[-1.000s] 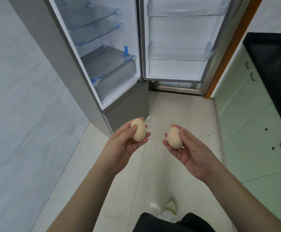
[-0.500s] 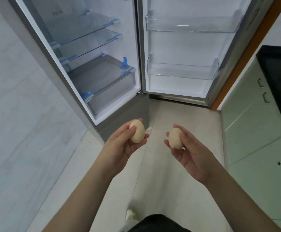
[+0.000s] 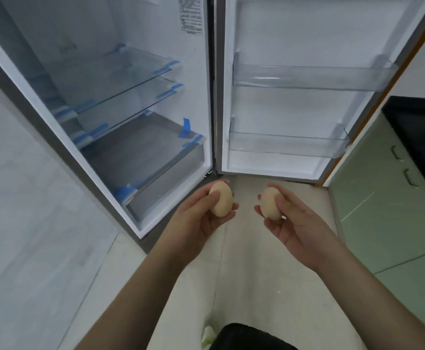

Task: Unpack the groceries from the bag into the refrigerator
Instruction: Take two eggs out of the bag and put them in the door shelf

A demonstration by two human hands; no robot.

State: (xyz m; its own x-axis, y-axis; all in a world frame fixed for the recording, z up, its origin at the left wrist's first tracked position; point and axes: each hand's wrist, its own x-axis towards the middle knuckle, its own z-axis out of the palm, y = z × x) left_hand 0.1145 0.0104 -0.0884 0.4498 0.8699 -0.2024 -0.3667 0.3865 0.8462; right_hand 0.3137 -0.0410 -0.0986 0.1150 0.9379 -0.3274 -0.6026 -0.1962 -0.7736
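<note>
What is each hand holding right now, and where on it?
Left hand holds an egg, right hand another egg, each gripped across its sides between thumb and fingers.

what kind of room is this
Most likely a home kitchen: an open refrigerator with bare door bins, green cabinets under a black countertop, and an egg in each hand.

Your left hand (image 3: 196, 218) and right hand (image 3: 294, 223) were bare, with no rings, no gloves and no watch or band at either wrist. Both forearms were bare too, all the way down to the picture's lower edge, so no sleeve showed on them. Your fingernails were short and plain. At six o'clock, between your arms, a dark black garment (image 3: 246, 337) showed, its kind too cropped to tell, with a pale shoe tip (image 3: 208, 335) at its nine o'clock side.
</note>
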